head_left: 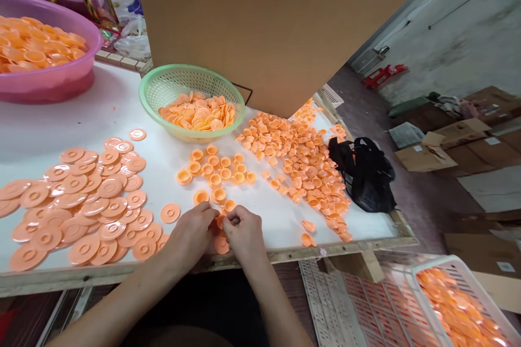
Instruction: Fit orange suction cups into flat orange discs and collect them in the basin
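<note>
My left hand (190, 236) and my right hand (245, 234) meet near the front edge of the white table (122, 114). Their fingertips pinch a small orange plastic piece (220, 221) between them. Another orange disc (222, 244) lies just under the hands. Several small orange cups (215, 171) stand in rows right behind the hands. Flat orange discs (81, 200) lie in a spread to the left. A loose heap of small orange cups (301, 160) covers the table's right side.
A green mesh basket (191, 82) holds orange pieces at the back. A pink tub (49, 78) of discs stands far left. A black bag (364, 173) lies at the table's right edge. A white crate (456, 303) of orange parts sits lower right. A cardboard sheet (277, 21) rises behind.
</note>
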Available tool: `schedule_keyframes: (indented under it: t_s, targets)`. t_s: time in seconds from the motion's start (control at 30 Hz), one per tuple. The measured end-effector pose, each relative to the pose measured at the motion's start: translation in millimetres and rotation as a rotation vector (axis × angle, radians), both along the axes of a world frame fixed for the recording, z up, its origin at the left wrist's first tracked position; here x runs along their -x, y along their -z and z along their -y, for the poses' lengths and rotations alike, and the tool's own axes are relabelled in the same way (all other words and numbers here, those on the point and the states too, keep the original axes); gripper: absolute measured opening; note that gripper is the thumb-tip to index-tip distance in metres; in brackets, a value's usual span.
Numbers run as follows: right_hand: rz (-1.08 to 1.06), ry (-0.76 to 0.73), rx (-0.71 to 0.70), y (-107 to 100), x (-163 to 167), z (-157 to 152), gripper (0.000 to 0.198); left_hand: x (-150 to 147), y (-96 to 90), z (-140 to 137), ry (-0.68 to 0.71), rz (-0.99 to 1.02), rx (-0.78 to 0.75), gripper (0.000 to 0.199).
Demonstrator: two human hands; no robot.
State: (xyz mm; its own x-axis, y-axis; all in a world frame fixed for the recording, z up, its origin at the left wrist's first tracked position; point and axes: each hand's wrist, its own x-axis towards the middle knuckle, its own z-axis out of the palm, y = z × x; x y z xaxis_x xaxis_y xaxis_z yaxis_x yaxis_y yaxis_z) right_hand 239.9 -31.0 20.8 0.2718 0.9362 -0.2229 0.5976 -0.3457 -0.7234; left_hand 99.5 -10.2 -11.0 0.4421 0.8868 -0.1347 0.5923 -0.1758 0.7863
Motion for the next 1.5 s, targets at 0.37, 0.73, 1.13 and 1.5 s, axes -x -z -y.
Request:
schedule_keyframes:
  t_s: [0.37,0.73,1.13,1.5]
  targets:
    - [0.068,-0.106,-0.052,-1.1,6.1,-11.1,0.011,-2.6,-11.8,-6.9,-0.29,0.267,0.039,0.014]
    - [0.085,-0.135,-0.082,7.8,14.5,-7.4,0.012,1.1,-6.1,-3.4,-0.302,0.287,0.034,0.02]
    - [0.491,0.111,-0.28,-19.3,-87.3,-45.4,0.018,8.7,-5.3,-6.6,-0.418,0.153,-0.093,0.022]
    - [0.072,-0.047,-0.044,-24.2,-70.1,-12.9,0.007,-2.9,-7.9,25.0,0.049,0.007,0.007,0.021]
